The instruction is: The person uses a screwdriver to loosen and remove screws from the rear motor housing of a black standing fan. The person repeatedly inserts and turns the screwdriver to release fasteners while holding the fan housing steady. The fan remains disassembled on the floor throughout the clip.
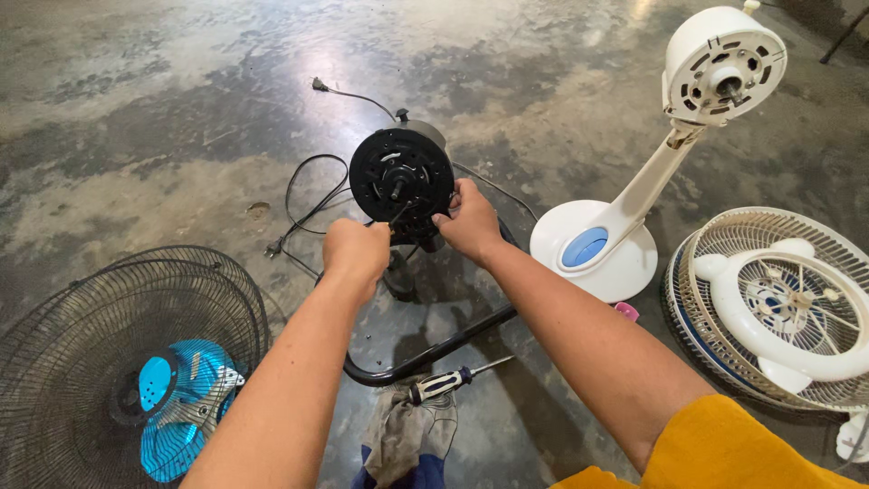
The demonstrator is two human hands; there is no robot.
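Concrete floor (181, 109); fans, screwdriver (453, 378).

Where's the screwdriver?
The screwdriver lies on the floor low in the middle of the head view, between the person's forearms, its handle on a grey rag just beside the black curved stand tube.

**Bare concrete floor, mottled and glossy**

The floor (163, 118) is polished concrete, grey with brown and pale blotches, and it fills the whole view; no wall or window shows. Soft light glints off it at the far side, with a bright patch near the far middle and another toward the far right. A small chipped spot (258, 209) marks the surface on the left. At the far right corner a thin dark leg (844, 34) crosses the floor at a slant.
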